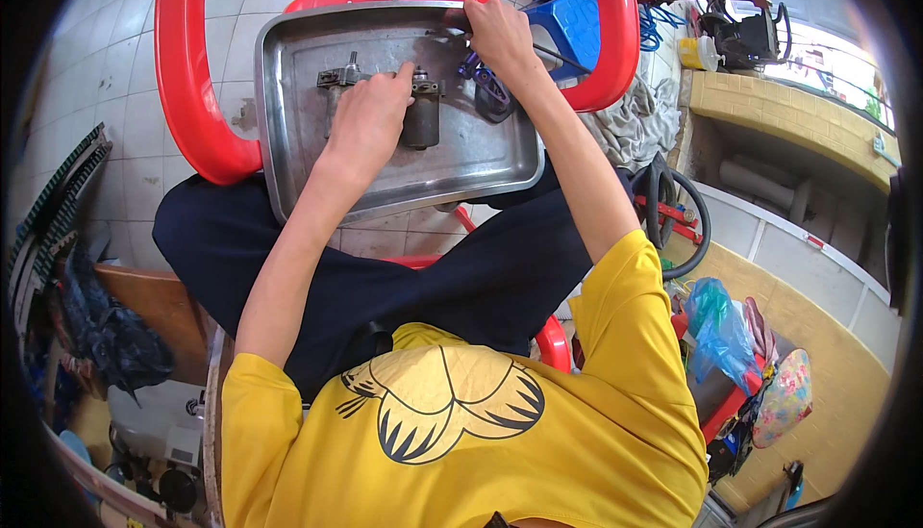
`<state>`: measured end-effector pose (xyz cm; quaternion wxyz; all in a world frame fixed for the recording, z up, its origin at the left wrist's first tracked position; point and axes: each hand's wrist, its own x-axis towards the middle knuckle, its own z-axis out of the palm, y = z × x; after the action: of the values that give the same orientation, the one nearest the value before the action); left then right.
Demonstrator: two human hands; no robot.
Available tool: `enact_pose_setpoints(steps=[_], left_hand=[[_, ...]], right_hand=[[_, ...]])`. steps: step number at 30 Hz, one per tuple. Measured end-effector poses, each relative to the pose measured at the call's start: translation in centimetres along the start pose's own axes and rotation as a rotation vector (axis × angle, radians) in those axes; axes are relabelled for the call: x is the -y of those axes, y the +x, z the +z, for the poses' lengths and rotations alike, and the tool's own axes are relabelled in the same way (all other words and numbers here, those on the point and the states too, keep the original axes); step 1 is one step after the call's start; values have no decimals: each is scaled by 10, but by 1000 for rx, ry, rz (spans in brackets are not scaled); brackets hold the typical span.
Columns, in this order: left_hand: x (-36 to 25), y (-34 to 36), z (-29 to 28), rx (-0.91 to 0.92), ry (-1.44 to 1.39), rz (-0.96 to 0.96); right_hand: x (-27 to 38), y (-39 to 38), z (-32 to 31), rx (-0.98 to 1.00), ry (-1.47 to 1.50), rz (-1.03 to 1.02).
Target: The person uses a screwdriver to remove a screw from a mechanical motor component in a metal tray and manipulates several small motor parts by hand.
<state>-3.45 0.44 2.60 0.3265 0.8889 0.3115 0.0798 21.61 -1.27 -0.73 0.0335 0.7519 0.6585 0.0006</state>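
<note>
A shallow metal tray (277,143) rests across my lap and the red chair's seat edge. In it a dark cylindrical motor (421,126) has its shaft end away from me. A second, greyer metal part with a shaft (336,78) is to its left, partly covered by my left hand (370,114). That hand is partly closed, its index fingertip at the dark motor's shaft end; the other fingers are largely hidden. My right hand (500,37) is closed over the tray's far right rim. Below it in the tray are purple and black parts (490,95), with cable.
A red plastic chair (183,66) faces me, its arms on both sides of the tray. A blue plastic stool (567,33) and a grey cloth (635,124) are at the far right. A black hose (697,225) and plastic bags (721,326) are at right.
</note>
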Motion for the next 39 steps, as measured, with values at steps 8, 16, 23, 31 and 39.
enact_pose_setpoints(steps=[8,16,23,31,39], left_hand=[[0,1,2,-36,11,25],[-2,4,3,-16,14,20],[4,3,2,-9,0,-14],[0,5,1,-33,-37,-26],[9,5,-1,32,3,-91]], right_hand=[[0,1,5,-76,-33,-22],[-5,-7,8,-91,-6,-18],[20,-35,-55,-237,467,-68],[48,-55,-62,-97,818,-191],[52,-63,-51,-59,866,-80]])
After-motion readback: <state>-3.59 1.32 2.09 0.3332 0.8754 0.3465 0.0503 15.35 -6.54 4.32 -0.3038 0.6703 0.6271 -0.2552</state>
